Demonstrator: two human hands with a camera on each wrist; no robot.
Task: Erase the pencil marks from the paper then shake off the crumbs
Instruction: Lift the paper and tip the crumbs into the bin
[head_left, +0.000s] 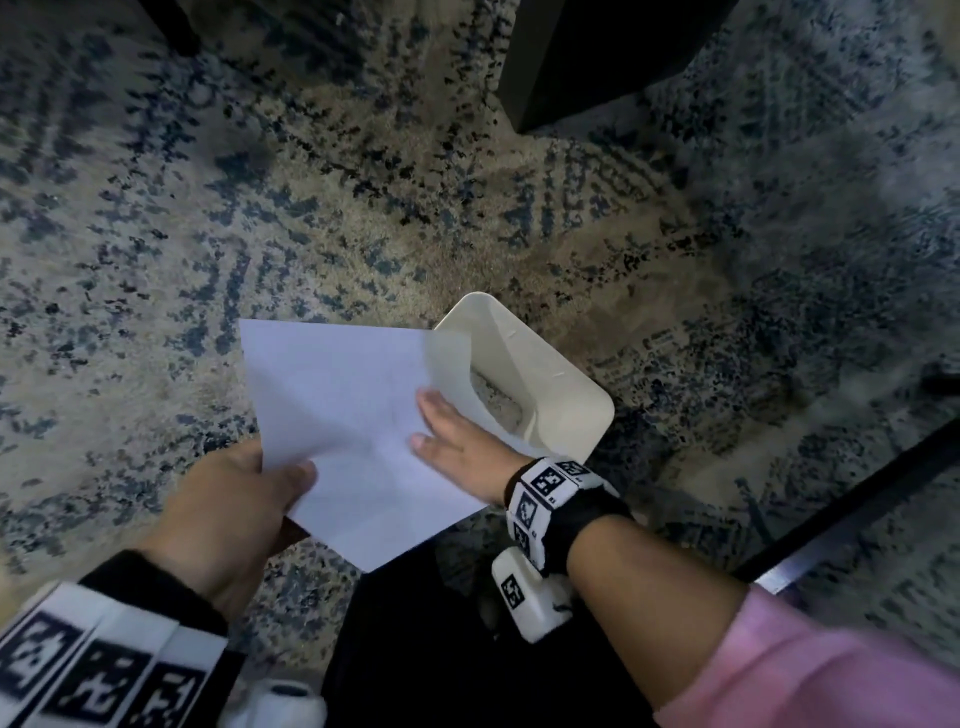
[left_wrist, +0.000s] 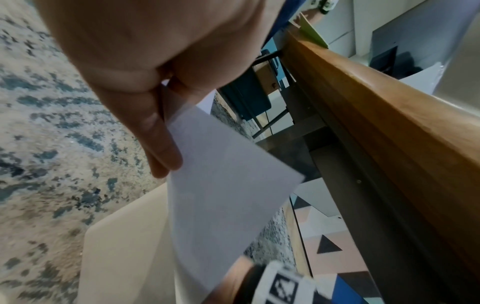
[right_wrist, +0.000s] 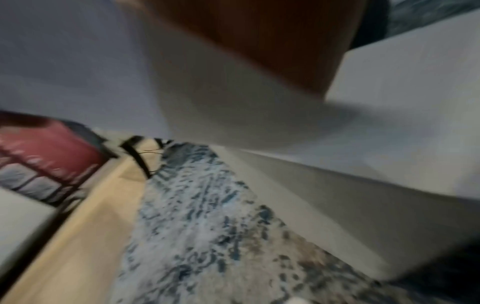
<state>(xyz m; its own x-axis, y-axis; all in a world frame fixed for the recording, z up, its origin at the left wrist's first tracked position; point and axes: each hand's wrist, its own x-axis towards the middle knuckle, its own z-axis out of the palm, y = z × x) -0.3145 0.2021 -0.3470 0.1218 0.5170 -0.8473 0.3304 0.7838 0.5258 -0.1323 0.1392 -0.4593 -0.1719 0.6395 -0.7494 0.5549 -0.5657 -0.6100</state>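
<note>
A white sheet of paper (head_left: 337, 405) hangs tilted over the patterned rug, its right corner over the mouth of a cream waste bin (head_left: 566, 395). My left hand (head_left: 270, 483) pinches the sheet's near left edge, thumb on top. The left wrist view shows that hand (left_wrist: 161, 131) gripping the paper (left_wrist: 223, 195) above the bin (left_wrist: 124, 246). My right hand (head_left: 447, 431) lies flat on the sheet's right side with straight fingers, blurred by motion. The right wrist view is blurred: the paper (right_wrist: 64, 61), the hand (right_wrist: 259, 41) and the bin's wall (right_wrist: 402, 102) show.
A blue and beige rug (head_left: 363, 208) covers the floor. A black furniture leg (head_left: 571, 62) stands at the far side, and a black bar (head_left: 857, 499) runs along the right. A wooden table edge (left_wrist: 376, 123) passes close beside the paper. My dark trouser leg (head_left: 415, 649) is below.
</note>
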